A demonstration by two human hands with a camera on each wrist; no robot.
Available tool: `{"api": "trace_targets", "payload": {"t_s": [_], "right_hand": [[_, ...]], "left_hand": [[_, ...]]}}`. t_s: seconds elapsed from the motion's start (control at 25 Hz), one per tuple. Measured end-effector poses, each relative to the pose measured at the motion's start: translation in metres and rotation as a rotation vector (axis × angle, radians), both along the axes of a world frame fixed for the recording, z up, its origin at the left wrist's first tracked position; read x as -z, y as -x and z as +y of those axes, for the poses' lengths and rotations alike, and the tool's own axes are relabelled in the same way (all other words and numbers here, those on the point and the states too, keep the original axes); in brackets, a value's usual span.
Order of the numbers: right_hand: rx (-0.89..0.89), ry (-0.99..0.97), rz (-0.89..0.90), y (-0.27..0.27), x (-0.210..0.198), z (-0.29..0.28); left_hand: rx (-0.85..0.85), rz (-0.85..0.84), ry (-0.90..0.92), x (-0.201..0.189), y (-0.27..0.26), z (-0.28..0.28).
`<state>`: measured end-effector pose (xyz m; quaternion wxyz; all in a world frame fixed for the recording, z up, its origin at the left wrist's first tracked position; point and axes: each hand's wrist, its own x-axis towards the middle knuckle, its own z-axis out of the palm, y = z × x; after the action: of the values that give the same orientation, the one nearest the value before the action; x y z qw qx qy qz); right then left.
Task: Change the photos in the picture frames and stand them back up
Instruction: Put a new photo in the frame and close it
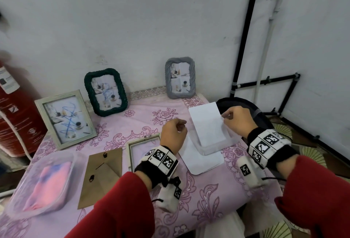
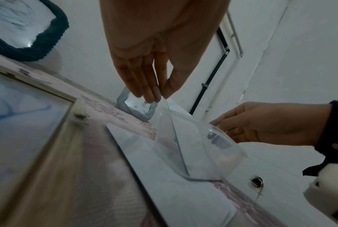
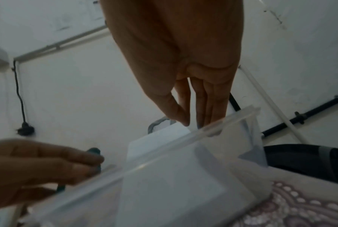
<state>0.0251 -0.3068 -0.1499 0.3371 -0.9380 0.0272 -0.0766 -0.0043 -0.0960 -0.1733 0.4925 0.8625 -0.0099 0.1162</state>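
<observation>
The left hand [image 1: 173, 135] is covering one corner of the empty frame [image 1: 144, 149] lying flat, and the sleeves are hiding the table's [image 1: 214, 196] near edge. The red cylinder [image 1: 18, 116] is running off the left edge of the head view, blurred. The right wrist view is showing the left hand [image 3: 38, 167] smeared; print on the sheet [image 1: 207, 124] is too faint to read
</observation>
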Motion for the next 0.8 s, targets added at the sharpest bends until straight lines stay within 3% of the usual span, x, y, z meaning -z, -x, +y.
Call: {"api": "trace_targets", "payload": {"t_s": [0.2, 0.52, 0.8], "right_hand": [[-0.022, 0.015, 0.090, -0.013, 0.016, 0.004], [0.085, -0.212, -0.051, -0.010, 0.018, 0.000], [0.003, -0.311, -0.094, -0.008, 0.006, -0.008]], "left_hand": [[0.021, 0.083, -0.046, 0.004, -0.019, -0.015], [-0.025, 0.070, 0.092, 0.007, -0.025, -0.022], [-0.013, 0.080, 0.112, 0.007, -0.022, -0.020]]}}
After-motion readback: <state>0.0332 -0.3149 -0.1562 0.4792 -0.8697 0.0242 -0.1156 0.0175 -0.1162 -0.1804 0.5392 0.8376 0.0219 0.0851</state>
